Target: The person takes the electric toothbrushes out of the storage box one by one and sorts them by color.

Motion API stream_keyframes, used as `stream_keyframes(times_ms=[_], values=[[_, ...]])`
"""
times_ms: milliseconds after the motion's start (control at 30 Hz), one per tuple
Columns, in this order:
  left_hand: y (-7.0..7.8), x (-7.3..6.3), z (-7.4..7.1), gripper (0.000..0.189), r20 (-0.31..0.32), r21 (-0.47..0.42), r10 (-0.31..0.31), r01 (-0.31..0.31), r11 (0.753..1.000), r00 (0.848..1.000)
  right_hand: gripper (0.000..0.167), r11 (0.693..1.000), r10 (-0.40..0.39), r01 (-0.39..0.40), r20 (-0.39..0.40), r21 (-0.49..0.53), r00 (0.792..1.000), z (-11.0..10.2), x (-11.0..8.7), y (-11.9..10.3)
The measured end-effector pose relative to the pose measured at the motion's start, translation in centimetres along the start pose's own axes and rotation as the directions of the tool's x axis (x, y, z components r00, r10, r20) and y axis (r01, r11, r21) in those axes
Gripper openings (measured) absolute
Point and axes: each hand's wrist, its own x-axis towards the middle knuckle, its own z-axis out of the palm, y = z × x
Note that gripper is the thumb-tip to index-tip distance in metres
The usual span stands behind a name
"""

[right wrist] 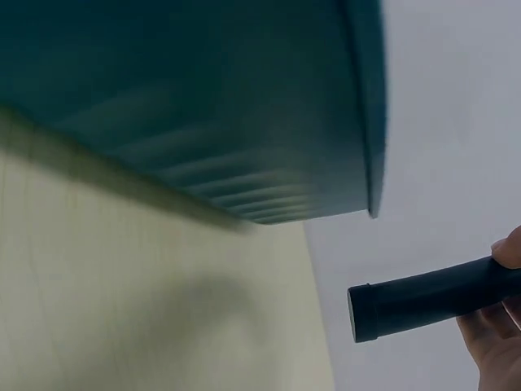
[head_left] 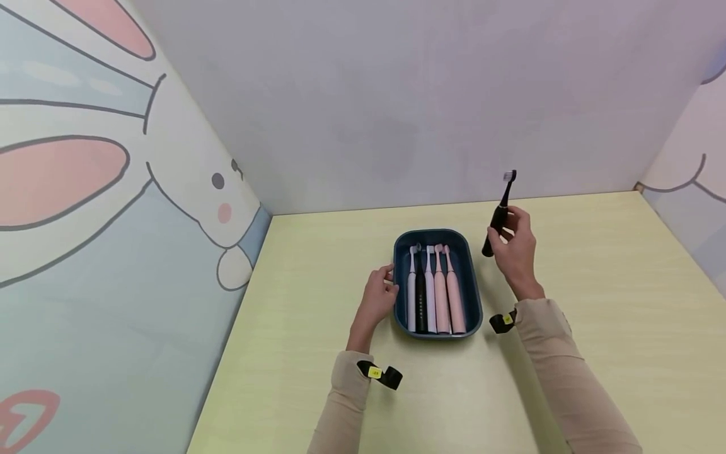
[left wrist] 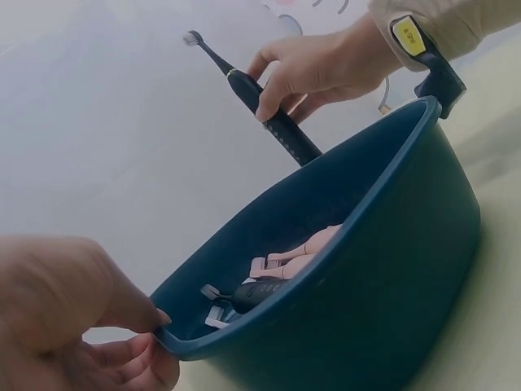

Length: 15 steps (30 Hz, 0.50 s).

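Note:
A black electric toothbrush point(head_left: 499, 217) is pinched between thumb and fingers of my right hand point(head_left: 517, 249), head up, beyond the right side of a dark blue plastic basin point(head_left: 476, 302). Its round base end point(right wrist: 362, 314) shows in the right wrist view. My left hand point(head_left: 379, 293) grips the basin's left rim, the thumb over the edge point(left wrist: 175, 342) in the left wrist view. Inside the basin lie a white toothbrush point(head_left: 411, 296), another black toothbrush point(head_left: 420, 299), a pale lilac toothbrush point(head_left: 430, 296) and two pink ones point(head_left: 440, 296), side by side with heads away from me.
The basin stands on a pale yellow wooden table point(head_left: 306, 302). A plain whitish wall point(head_left: 363, 126) rises along the far edge. To the left is a wall point(head_left: 113, 302) painted with a cartoon rabbit. A black wrist camera point(head_left: 503, 321) sits below my right hand, close to the basin.

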Motion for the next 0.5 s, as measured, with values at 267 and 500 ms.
stream_keyframes(times_ms=[267,500], values=[[-0.2,0.0,0.2,0.049,-0.007,-0.013,-0.002,0.002,1.0,1.0,0.048,1.0,-0.007,0.007,0.012,0.01,1.0,0.7,0.0,2.2],[-0.2,0.0,0.3,0.048,-0.016,0.009,-0.001,0.001,1.0,1.0,0.048,1.0,-0.014,0.014,0.011,0.014,1.0,1.2,0.4,4.2]])
